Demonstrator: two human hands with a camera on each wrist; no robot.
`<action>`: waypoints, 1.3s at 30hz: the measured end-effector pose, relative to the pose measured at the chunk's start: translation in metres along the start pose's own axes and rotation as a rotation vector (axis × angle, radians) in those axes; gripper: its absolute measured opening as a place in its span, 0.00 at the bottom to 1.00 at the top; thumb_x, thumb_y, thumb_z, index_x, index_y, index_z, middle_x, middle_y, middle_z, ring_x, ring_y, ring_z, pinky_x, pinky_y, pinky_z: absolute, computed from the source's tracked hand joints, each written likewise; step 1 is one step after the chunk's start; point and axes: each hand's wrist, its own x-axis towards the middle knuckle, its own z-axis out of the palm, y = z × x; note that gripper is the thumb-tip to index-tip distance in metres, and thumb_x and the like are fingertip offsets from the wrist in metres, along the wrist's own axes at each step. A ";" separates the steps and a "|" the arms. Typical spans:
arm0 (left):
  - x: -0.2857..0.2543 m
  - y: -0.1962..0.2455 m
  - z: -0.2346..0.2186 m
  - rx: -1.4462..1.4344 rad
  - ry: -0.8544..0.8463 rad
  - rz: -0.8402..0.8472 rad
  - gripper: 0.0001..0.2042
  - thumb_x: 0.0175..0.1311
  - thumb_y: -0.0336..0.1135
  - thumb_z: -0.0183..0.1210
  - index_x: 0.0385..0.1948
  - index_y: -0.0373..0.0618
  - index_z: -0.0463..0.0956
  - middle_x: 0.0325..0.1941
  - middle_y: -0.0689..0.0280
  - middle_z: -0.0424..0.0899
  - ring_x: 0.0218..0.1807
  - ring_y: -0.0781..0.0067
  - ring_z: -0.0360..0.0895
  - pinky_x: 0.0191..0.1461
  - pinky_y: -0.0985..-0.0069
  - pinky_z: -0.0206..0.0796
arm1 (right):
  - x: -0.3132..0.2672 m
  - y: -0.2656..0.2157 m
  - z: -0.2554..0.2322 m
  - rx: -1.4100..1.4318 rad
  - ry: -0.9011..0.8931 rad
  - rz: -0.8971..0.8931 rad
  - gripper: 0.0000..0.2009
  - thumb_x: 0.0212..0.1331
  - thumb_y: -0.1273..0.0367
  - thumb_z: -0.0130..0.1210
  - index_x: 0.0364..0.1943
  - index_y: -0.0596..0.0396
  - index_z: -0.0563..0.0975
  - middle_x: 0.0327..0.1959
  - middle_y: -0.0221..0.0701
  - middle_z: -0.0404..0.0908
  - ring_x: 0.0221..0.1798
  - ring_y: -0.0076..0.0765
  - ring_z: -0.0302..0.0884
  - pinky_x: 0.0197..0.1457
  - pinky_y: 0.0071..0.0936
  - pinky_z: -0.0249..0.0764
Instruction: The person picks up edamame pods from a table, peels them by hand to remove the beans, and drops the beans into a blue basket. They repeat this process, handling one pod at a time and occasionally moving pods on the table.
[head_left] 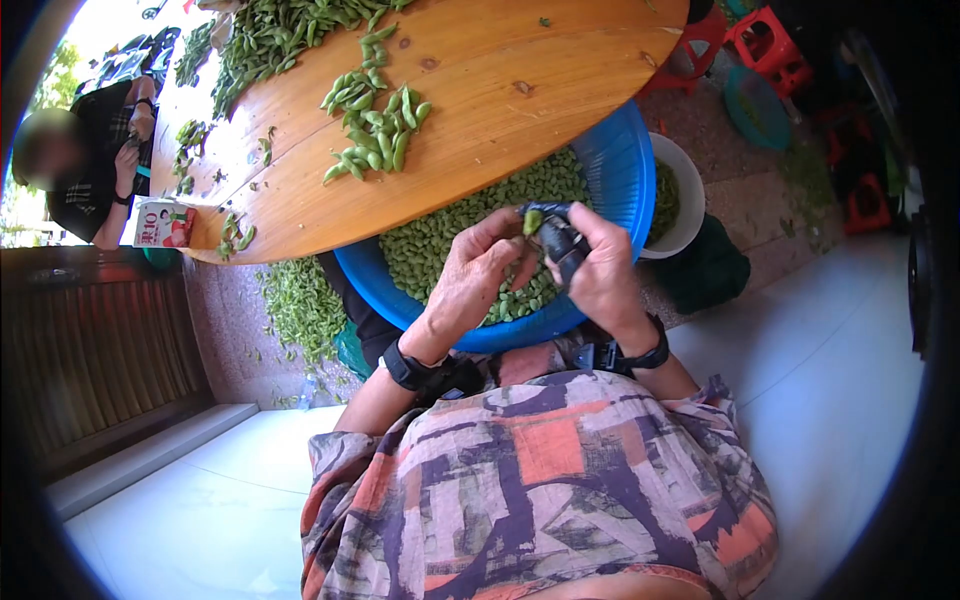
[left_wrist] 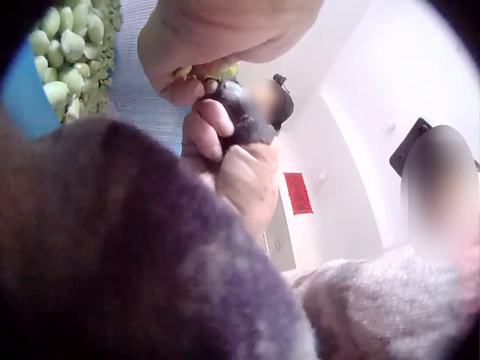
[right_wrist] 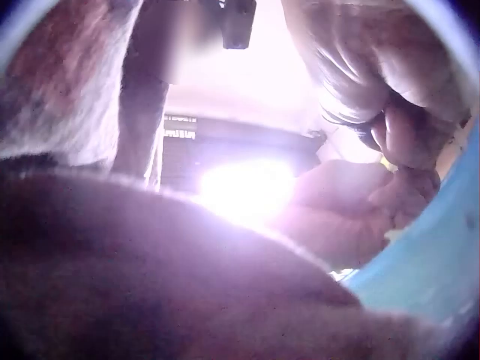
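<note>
Over a blue basin (head_left: 622, 170) of shelled green soybeans (head_left: 425, 245), both hands meet at a green soybean pod (head_left: 533, 222). My left hand (head_left: 475, 275) pinches it from the left, fingers bent; the left wrist view also shows the pod (left_wrist: 225, 72) right under that hand. My right hand (head_left: 605, 275) pinches the pod from the other side, with shiny black coverings (head_left: 563, 248) over its thumb and forefinger. In the right wrist view, strong glare and the hands themselves hide most of the pod.
A wooden table (head_left: 480, 100) holds heaped soybean pods (head_left: 270, 40) and a smaller group (head_left: 375, 130) near its edge. A white bucket (head_left: 690, 195) stands right of the basin. Green pods and husks (head_left: 305, 305) litter the floor at left. Another person (head_left: 90, 165) sits across.
</note>
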 end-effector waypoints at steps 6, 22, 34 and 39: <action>-0.011 0.014 0.002 0.100 -0.104 -0.072 0.12 0.72 0.33 0.53 0.50 0.37 0.74 0.40 0.69 0.81 0.25 0.87 0.66 0.26 0.87 0.57 | 0.001 -0.002 -0.025 0.589 -0.128 0.230 0.09 0.66 0.68 0.49 0.39 0.60 0.77 0.21 0.21 0.72 0.21 0.09 0.65 0.21 0.09 0.58; -0.007 0.016 -0.003 0.139 0.016 -0.150 0.08 0.66 0.35 0.61 0.36 0.39 0.81 0.20 0.72 0.76 0.20 0.86 0.67 0.22 0.85 0.55 | -0.001 0.000 -0.027 0.455 -0.256 0.310 0.08 0.62 0.72 0.47 0.32 0.60 0.77 0.18 0.21 0.71 0.20 0.12 0.64 0.21 0.14 0.60; -0.009 0.007 0.010 0.494 0.226 0.179 0.07 0.62 0.32 0.64 0.26 0.41 0.79 0.18 0.76 0.73 0.19 0.88 0.63 0.22 0.86 0.52 | 0.003 -0.007 -0.023 0.213 -0.248 0.248 0.08 0.61 0.76 0.46 0.25 0.56 0.75 0.18 0.23 0.73 0.20 0.14 0.68 0.21 0.18 0.63; -0.006 0.007 -0.004 -0.075 -0.003 -0.046 0.08 0.66 0.35 0.60 0.35 0.39 0.77 0.18 0.73 0.71 0.17 0.85 0.59 0.22 0.84 0.50 | 0.008 0.012 -0.021 0.821 -0.354 0.347 0.09 0.65 0.71 0.46 0.35 0.62 0.76 0.17 0.19 0.67 0.18 0.12 0.60 0.20 0.13 0.56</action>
